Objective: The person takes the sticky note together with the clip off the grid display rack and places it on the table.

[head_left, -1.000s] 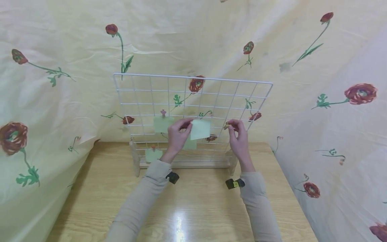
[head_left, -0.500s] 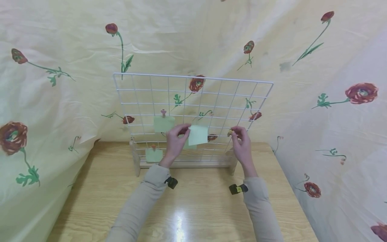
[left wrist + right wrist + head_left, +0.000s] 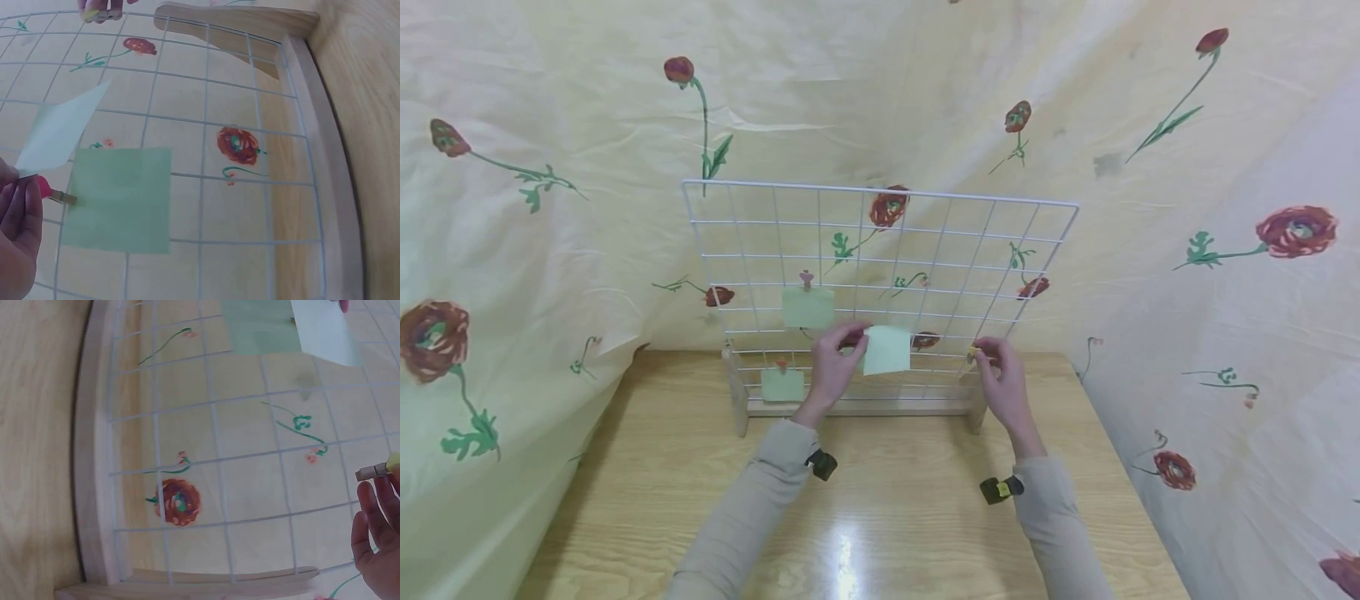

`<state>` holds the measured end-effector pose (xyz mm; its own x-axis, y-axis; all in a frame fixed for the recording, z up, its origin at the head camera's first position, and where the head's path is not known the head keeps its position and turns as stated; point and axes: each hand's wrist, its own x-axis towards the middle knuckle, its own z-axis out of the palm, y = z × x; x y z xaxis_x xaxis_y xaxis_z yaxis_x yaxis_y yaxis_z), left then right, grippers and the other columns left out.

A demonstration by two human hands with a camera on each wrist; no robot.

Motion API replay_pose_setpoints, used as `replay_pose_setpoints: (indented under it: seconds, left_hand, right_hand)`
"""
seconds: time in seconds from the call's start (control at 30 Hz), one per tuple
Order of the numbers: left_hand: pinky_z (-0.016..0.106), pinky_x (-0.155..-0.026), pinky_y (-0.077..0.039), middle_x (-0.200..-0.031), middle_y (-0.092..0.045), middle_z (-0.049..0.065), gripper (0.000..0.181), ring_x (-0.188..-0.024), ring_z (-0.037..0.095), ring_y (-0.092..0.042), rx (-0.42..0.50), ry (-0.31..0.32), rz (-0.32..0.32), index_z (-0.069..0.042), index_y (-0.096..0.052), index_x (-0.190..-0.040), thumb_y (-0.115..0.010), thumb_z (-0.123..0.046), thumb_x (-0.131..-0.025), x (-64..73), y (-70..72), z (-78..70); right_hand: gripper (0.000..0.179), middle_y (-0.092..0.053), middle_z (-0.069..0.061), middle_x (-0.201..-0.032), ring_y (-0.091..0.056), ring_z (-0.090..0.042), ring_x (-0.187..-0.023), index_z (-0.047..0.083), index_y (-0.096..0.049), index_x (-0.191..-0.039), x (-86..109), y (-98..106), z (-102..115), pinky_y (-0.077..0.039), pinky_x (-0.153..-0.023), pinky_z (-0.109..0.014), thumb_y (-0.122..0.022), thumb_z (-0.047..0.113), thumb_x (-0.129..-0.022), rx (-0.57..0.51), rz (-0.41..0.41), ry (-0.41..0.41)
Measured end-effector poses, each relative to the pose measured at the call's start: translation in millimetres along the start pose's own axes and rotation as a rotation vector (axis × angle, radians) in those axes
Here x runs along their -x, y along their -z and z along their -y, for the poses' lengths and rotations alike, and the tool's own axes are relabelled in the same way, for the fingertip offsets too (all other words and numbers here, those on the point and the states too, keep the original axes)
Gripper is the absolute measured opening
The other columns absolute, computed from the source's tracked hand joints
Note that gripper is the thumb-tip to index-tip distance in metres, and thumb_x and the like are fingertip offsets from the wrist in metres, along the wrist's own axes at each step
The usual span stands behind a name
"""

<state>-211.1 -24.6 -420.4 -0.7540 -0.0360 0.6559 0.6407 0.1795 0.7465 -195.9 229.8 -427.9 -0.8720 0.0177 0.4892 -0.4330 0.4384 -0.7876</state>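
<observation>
My left hand [image 3: 835,364] pinches a pale green paper note [image 3: 887,350] by its left edge, in front of a white wire grid [image 3: 775,186]. Behind it, in the left wrist view, another green note [image 3: 122,203] hangs on the grid by a clothespin [image 3: 61,197] with a red-pink end. Toward the grid's lower right, my right hand [image 3: 1002,377] holds a small wooden clothespin [image 3: 373,471] with a yellow end between thumb and fingers. Two more green notes hang at left: an upper one [image 3: 808,310] under a purple-pink clip [image 3: 807,280], a lower one [image 3: 783,387] under an orange clip [image 3: 781,364].
The grid stands upright in a wooden base [image 3: 895,408] with side feet on a wood-grain table [image 3: 895,517]. Flower-print cloth [image 3: 550,267] hangs behind it and along both sides. A small black camera [image 3: 997,490] sits at the right wrist, another [image 3: 822,465] at the left.
Both hands have moved down along the grid, the left lowering its note until it covers the hanging note in the head view. The right hand also shifted slightly right with its clothespin.
</observation>
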Motion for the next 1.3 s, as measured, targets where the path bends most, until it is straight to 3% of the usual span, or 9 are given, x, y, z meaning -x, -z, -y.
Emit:
replay_pose_setpoints:
  seconds: [0.2,0.5,0.73,0.83,1.1,1.3]
  left_hand:
    - [0.041,-0.074,-0.058,-0.088,-0.064,0.029,0.020,-0.077,0.040,-0.064,-0.019,0.093,0.008,0.017,-0.063,-0.100,-0.063,0.020,-0.080,12.0,3.9,7.0]
    - [0.050,-0.072,-0.058,-0.088,-0.059,0.034,0.025,-0.076,0.045,-0.062,0.007,0.067,0.051,0.020,-0.059,-0.102,-0.060,0.026,-0.078,33.0,13.1,20.9]
    - [0.049,-0.072,-0.057,-0.090,-0.061,0.033,0.025,-0.079,0.045,-0.062,-0.027,0.126,0.073,0.019,-0.060,-0.102,-0.060,0.025,-0.078,48.5,20.6,28.0]
    - [0.046,-0.074,-0.057,-0.091,-0.062,0.032,0.025,-0.080,0.044,-0.063,-0.048,0.154,0.064,0.018,-0.060,-0.103,-0.061,0.024,-0.079,53.6,21.9,32.3]
    - [0.040,-0.073,-0.059,-0.091,-0.064,0.024,0.026,-0.079,0.037,-0.064,-0.055,0.168,0.021,0.013,-0.064,-0.105,-0.064,0.021,-0.080,68.2,23.0,75.7]
    - [0.027,-0.075,-0.058,-0.091,-0.065,0.017,0.027,-0.081,0.031,-0.065,-0.049,0.202,0.007,0.007,-0.066,-0.107,-0.065,0.016,-0.082,75.5,30.7,83.0]
  right_hand:
    - [0.020,-0.060,-0.028,-0.107,-0.055,-0.028,-0.097,-0.016,-0.052,-0.113,10.1,0,-5,-0.044,-0.085,-0.016,-0.050,-0.011,-0.094,0.030,0.029,-0.039]
    - [0.020,-0.059,-0.030,-0.107,-0.056,-0.031,-0.098,-0.016,-0.052,-0.112,22.4,-1,-18,-0.046,-0.083,-0.021,-0.050,-0.011,-0.093,0.057,0.052,-0.038]
    - [0.019,-0.061,-0.022,-0.110,-0.058,-0.030,-0.100,-0.007,-0.054,-0.115,32.0,-5,-57,-0.050,-0.088,-0.035,-0.051,-0.004,-0.096,0.065,0.069,-0.105]
    - [0.019,-0.062,-0.022,-0.110,-0.059,-0.032,-0.099,-0.006,-0.053,-0.116,34.9,-6,-63,-0.050,-0.089,-0.039,-0.051,-0.002,-0.097,0.068,0.084,-0.099]
    - [0.023,-0.062,-0.020,-0.111,-0.059,-0.029,-0.099,-0.006,-0.054,-0.118,41.7,-4,-71,-0.047,-0.086,-0.021,-0.052,-0.002,-0.096,0.058,0.114,-0.119]
    - [0.024,-0.062,-0.021,-0.112,-0.058,-0.031,-0.101,-0.006,-0.054,-0.120,48.0,-5,-78,-0.050,-0.088,-0.031,-0.051,0.000,-0.097,0.092,0.146,-0.128]
